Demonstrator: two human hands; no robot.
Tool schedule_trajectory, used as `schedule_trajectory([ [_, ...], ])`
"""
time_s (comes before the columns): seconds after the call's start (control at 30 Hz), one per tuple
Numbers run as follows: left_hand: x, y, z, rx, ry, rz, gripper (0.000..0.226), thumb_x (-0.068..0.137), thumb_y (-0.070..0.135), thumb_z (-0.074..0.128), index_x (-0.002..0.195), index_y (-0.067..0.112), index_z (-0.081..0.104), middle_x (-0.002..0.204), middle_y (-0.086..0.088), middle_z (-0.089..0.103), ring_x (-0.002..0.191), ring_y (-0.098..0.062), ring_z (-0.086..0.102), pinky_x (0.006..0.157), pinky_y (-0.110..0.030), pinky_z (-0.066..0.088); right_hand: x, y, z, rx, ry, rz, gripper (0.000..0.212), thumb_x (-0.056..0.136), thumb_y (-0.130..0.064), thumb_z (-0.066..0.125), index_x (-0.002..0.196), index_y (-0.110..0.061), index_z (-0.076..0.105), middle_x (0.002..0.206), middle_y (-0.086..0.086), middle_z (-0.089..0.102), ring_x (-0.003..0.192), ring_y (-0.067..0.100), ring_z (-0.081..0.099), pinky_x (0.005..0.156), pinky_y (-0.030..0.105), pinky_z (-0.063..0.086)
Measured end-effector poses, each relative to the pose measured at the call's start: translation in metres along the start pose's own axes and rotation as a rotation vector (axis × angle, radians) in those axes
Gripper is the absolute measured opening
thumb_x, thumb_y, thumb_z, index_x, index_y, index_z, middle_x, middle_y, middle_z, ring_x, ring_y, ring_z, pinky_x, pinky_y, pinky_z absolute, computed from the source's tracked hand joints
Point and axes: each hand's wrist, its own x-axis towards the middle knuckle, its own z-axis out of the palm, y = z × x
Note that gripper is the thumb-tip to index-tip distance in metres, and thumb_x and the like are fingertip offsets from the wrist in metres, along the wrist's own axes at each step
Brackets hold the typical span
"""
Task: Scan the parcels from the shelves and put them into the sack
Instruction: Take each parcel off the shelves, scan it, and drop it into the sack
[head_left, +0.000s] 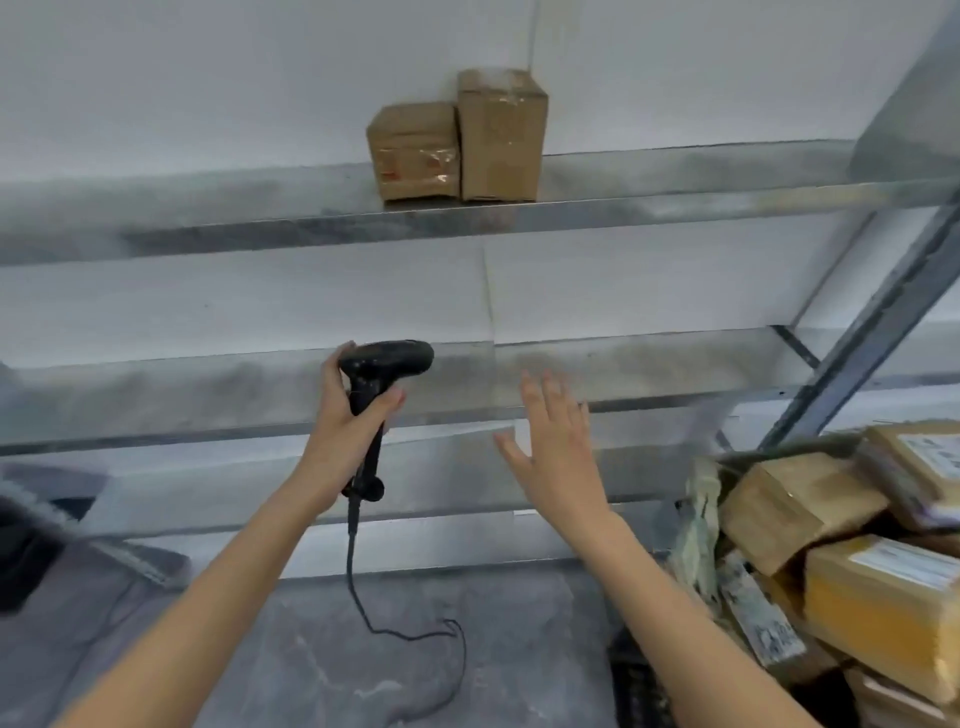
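1. Metal shelving (467, 218) with bare grey boards, set against a white wall (208, 78).
2. Two brown parcels (457, 140) standing touching on the upper shelf, the right one taller.
3. Left hand (348, 415), fingers wrapped around the handle of a black scanner (382, 371); its cable (395, 623) trails to the grey floor (311, 665).
4. Right hand (550, 441), fingers spread, holding nothing.
5. Sack (701, 519) at lower right, filled with labelled parcels.
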Motion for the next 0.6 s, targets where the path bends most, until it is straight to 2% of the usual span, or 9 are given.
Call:
schedule_trajectory([
  [0.07, 0.0, 0.003, -0.024, -0.035, 0.074, 0.024, 0.071, 0.09, 0.034, 0.072, 0.146, 0.038, 0.028, 0.126, -0.01, 0.066, 0.113, -0.026, 0.068, 0.104, -0.056, 0.05, 0.008, -0.024, 0.011, 0.004, -0.029, -0.064, 0.072, 0.104, -0.045, 0.043, 0.16, -0.023, 0.004, 0.168, 0.004, -0.002, 0.154, 0.024, -0.009, 0.125, 0.041, -0.003],
  [0.17, 0.003, 0.006, -0.052, -0.097, 0.155, 0.084, 0.064, 0.1, 0.017, 0.064, 0.149, 0.032, 0.026, 0.128, -0.009, 0.066, 0.109, -0.017, 0.071, 0.102, -0.051, 0.052, 0.022, -0.056, 0.024, -0.008, -0.047, -0.163, 0.072, 0.103, -0.047, 0.043, 0.16, -0.025, 0.004, 0.168, 0.001, -0.007, 0.154, 0.022, -0.012, 0.125, 0.041, -0.003],
  [0.33, 0.028, 0.027, -0.09, -0.15, 0.203, 0.164, 0.061, 0.101, 0.015, 0.062, 0.148, 0.033, 0.026, 0.126, -0.008, 0.067, 0.109, -0.016, 0.071, 0.101, -0.044, 0.053, 0.061, -0.108, 0.038, -0.065, -0.028, -0.264, 0.072, 0.103, -0.047, 0.044, 0.16, -0.028, 0.004, 0.168, 0.001, -0.008, 0.154, 0.024, -0.012, 0.123, 0.042, -0.006],
  [0.5, 0.084, 0.064, -0.123, -0.148, 0.145, 0.297, 0.06, 0.101, 0.018, 0.062, 0.148, 0.03, 0.027, 0.124, 0.001, 0.067, 0.113, -0.017, 0.069, 0.101, -0.043, 0.053, 0.131, -0.161, 0.029, -0.159, 0.155, -0.306, 0.074, 0.102, -0.049, 0.047, 0.16, -0.028, 0.007, 0.168, 0.004, -0.006, 0.155, 0.028, -0.008, 0.123, 0.047, -0.003],
  [0.6, 0.129, 0.089, -0.132, -0.168, 0.112, 0.347, 0.062, 0.101, 0.019, 0.063, 0.149, 0.031, 0.027, 0.123, -0.003, 0.068, 0.107, -0.018, 0.071, 0.097, -0.041, 0.056, 0.18, -0.186, 0.008, -0.207, 0.296, -0.279, 0.074, 0.1, -0.048, 0.049, 0.16, -0.024, 0.014, 0.168, 0.008, 0.001, 0.155, 0.029, -0.004, 0.123, 0.048, -0.002],
])
